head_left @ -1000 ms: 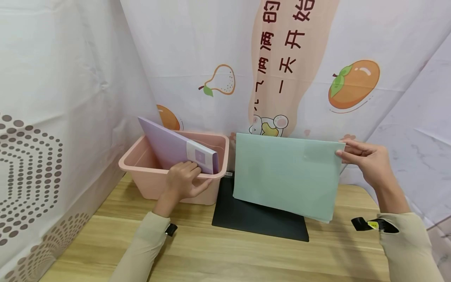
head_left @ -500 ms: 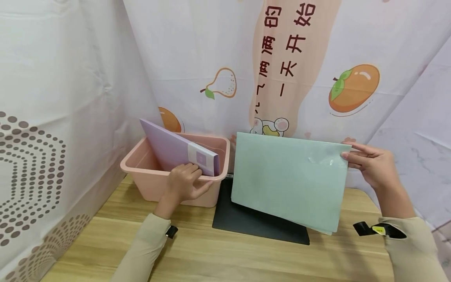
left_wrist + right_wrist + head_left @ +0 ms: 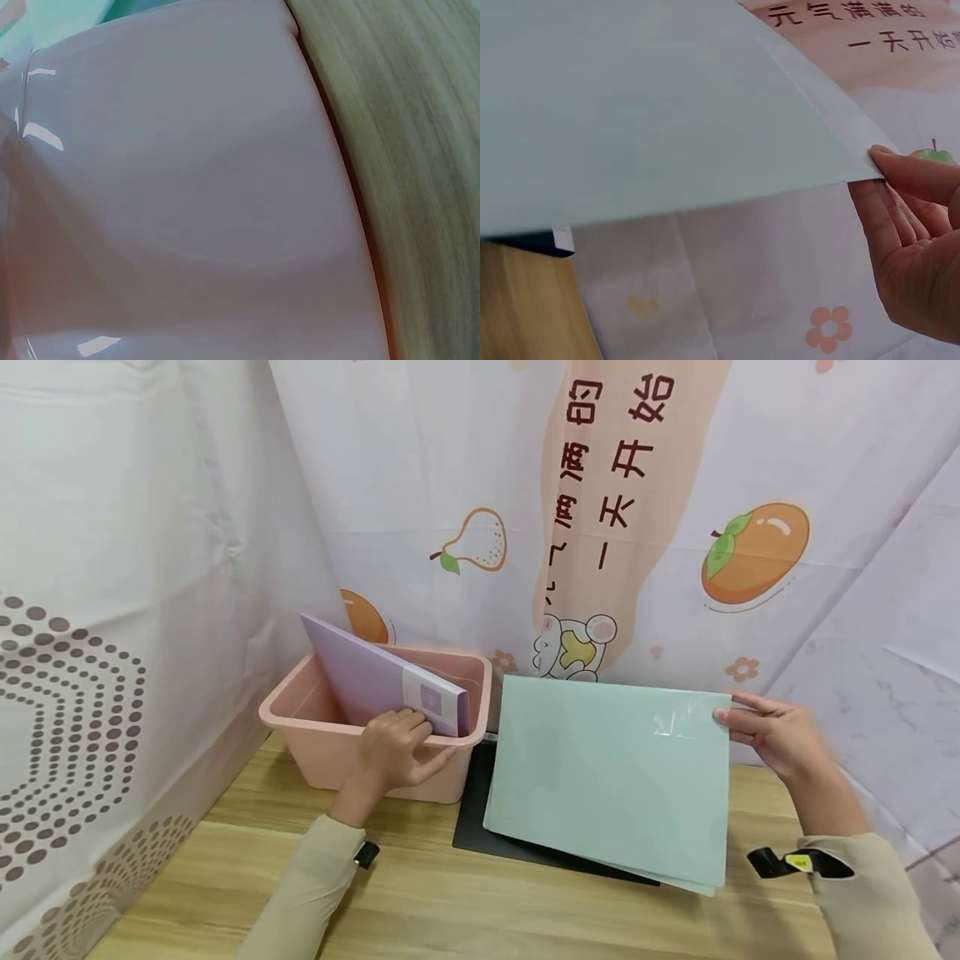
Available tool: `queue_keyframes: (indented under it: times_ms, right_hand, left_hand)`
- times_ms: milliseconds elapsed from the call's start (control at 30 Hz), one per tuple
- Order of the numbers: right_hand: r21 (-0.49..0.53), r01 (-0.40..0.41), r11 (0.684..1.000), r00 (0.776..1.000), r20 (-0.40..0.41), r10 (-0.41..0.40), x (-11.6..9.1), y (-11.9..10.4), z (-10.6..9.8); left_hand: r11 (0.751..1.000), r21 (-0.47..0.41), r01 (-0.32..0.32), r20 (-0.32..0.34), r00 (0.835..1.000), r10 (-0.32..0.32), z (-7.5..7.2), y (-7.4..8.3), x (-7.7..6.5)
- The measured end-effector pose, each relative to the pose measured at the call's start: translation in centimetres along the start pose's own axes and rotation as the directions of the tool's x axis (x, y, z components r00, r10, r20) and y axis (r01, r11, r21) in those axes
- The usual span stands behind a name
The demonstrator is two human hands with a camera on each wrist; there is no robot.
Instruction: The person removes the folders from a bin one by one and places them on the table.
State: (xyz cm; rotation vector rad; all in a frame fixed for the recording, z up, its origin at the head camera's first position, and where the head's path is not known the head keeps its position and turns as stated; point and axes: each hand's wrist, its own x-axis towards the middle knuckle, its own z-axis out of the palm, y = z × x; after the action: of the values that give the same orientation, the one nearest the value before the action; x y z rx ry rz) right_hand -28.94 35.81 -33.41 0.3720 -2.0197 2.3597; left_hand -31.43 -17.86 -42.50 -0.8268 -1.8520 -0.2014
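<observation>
Currently the right hand (image 3: 780,731) pinches the pale green folder (image 3: 600,777) at its far right corner, thumb on the near face and fingers behind it. The folder therefore lies almost wholly to the left of that hand, its long far edge running away from the fingertips and its body slanting down toward the person over the bench (image 3: 420,906). At its near right corner the layers sit slightly out of line. Beneath it in the head view shows a black sheet (image 3: 472,818), visible along the left and near edges (whether the two touch, I cannot tell).

Well apart on the other side, the left hand (image 3: 393,747) has its fingers curled over the near rim of the pink bin (image 3: 318,756), thumb along the outside, with the fingers right by the lilac folder (image 3: 363,681); whether they grip that as well is unclear. The lilac folder stands tilted inside the bin, one corner rising above the rim at far left, its pale label band close to the hand. Behind everything hangs a printed cloth (image 3: 412,468) with fruit and red-brown characters.
</observation>
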Motion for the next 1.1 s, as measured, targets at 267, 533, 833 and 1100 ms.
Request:
queue_keyframes:
  times_ms: [267, 533, 833, 1100]
  right_hand:
    - [-0.083, -0.018, 0.996, 0.998, -0.060, 0.013, 0.3, 0.6, 0.9]
    - [-0.024, -0.037, 0.999, 0.999, -0.032, 0.036, 1.3, 1.3, 1.3]
    - [-0.047, -0.028, 0.998, 1.000, -0.004, 0.028, 1.7, 2.4, 1.5]
    - [-0.075, -0.056, 0.996, 0.998, -0.016, 0.055, 1.7, 2.6, 1.8]
  left_hand:
    - [1.000, 0.002, 0.009, -0.010, 1.000, -0.009, 0.0, 0.1, 0.0]
    - [1.000, 0.001, -0.004, -0.023, 1.000, 0.004, 0.0, 0.0, 0.1]
    - [1.000, -0.025, -0.018, -0.045, 0.999, 0.016, 0.3, -0.1, 0.1]
    - [1.000, -0.018, -0.017, -0.031, 0.999, 0.016, 0.1, -0.1, 0.0]
